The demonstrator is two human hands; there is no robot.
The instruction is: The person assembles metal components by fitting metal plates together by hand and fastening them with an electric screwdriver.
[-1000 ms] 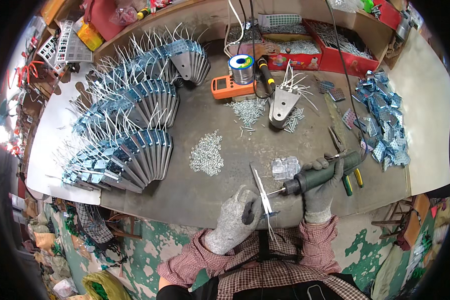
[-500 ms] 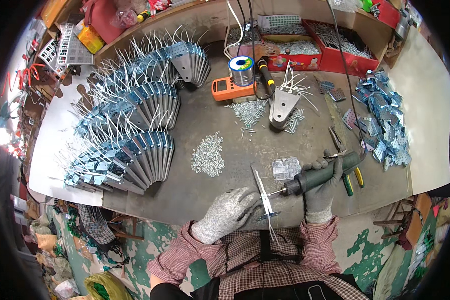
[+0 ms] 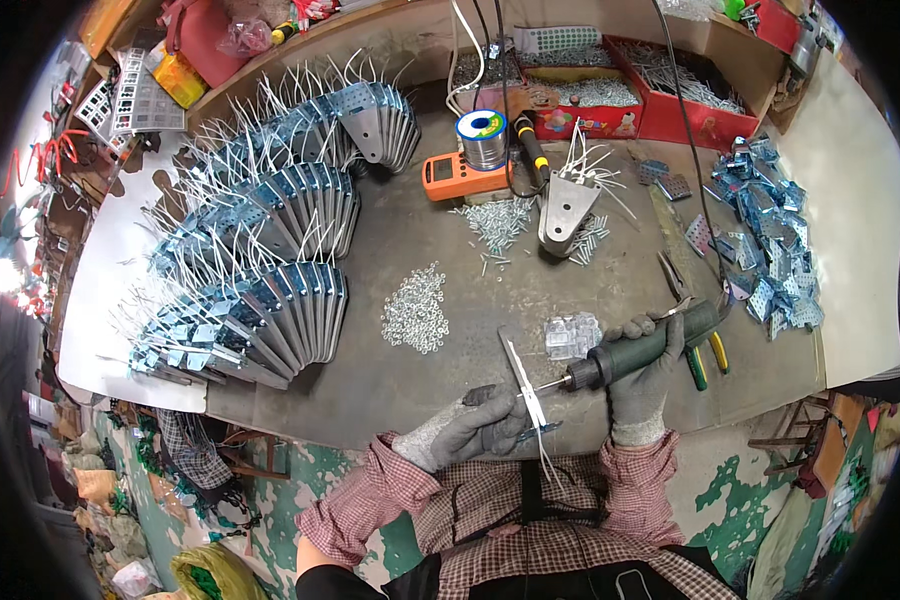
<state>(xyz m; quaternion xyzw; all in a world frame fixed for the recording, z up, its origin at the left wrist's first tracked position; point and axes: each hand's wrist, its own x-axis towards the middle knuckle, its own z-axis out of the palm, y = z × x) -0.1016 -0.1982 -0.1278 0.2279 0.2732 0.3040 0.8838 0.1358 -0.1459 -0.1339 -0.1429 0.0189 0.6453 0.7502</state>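
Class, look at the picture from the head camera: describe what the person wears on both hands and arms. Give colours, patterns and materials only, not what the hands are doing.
Both hands wear grey knitted work gloves: the left hand and the right hand are fully covered, fingers too. Both forearms are in long sleeves of a red and white checked shirt, with the cuffs meeting the glove wrists. No watch, band or cable shows on either arm.

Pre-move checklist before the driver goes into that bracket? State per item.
1. Left hand holds the metal bracket at the bench edge: ok.
2. Right hand wrapped on the green electric screwdriver: ok.
3. Bit tip against the bracket: ok.
4. Screw seated on the bit: cannot tell, too small.
5. Driver cable running free over the bench: ok.
6. Spare fasteners at hand, small silver pile: ok.
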